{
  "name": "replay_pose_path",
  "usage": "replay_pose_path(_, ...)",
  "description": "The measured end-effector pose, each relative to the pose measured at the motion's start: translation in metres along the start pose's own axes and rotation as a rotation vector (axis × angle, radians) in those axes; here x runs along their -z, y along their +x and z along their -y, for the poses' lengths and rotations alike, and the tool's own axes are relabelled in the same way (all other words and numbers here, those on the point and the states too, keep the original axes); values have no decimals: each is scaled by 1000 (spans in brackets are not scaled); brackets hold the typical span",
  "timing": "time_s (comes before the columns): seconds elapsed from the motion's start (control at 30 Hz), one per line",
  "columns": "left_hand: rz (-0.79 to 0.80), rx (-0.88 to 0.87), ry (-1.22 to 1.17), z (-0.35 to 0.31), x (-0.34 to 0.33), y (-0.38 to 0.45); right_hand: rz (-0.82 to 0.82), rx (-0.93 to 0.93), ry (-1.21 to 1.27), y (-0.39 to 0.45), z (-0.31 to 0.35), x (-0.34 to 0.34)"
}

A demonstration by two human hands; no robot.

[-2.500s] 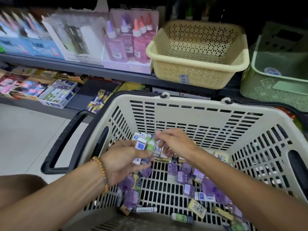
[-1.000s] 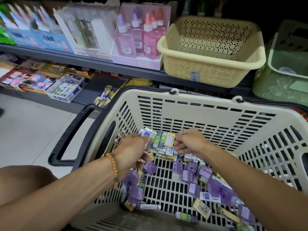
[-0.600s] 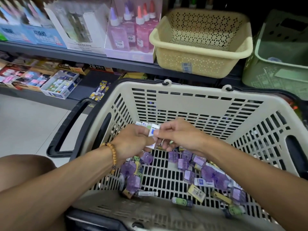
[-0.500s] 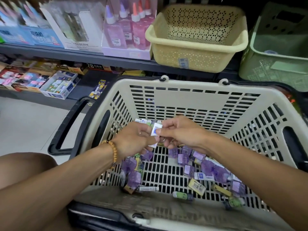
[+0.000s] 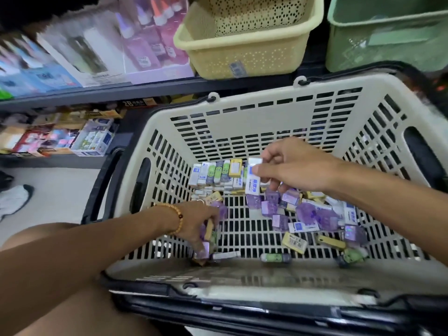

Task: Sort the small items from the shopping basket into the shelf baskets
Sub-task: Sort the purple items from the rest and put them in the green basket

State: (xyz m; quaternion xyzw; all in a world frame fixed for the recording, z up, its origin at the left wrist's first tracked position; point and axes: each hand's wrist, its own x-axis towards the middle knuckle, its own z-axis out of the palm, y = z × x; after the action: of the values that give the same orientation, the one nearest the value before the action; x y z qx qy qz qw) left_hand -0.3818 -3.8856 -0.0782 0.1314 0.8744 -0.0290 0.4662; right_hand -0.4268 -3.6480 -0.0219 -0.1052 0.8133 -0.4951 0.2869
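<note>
The cream shopping basket fills the view. On its slotted floor lie several small erasers: a row stacked against the far wall, purple ones scattered at the right, yellow and green ones near the front. My right hand pinches a white eraser with blue print above the floor. Down in the front left corner, my left hand reaches into a small pile of purple and yellow erasers, fingers curled among them. On the shelf above stand a yellow perforated basket and a green basket.
Pink and purple glue bottles in a display box stand left of the yellow basket. Boxes of stationery fill the lower shelf at left. The black basket handle hangs at left. A shoe rests on the pale floor.
My left hand has dropped from the stack by the far wall to the pile at the front left. My right hand now holds the white eraser alone. The view tilted down.
</note>
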Motion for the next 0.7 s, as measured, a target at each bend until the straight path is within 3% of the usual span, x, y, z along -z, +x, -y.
replay_pose_path(0.23,-148,-114,-394,-17,-1,6,-1,66,-10,8,10,5)
replay_pose_path(0.3,-105,-124,-548,-16,7,8,-26,70,-7,10,11,6)
replay_pose_path(0.33,-80,-139,-508,-13,9,9,-34,72,-14,11,11,6)
replay_pose_path(0.43,3,-226,75,-2,7,11,-38,70,-35,12,9,7)
replay_pose_path(0.5,59,-210,305,4,-1,12,-37,72,-48,11,8,8)
replay_pose_path(0.7,96,-178,542,9,-11,18,-23,77,-102,11,9,3)
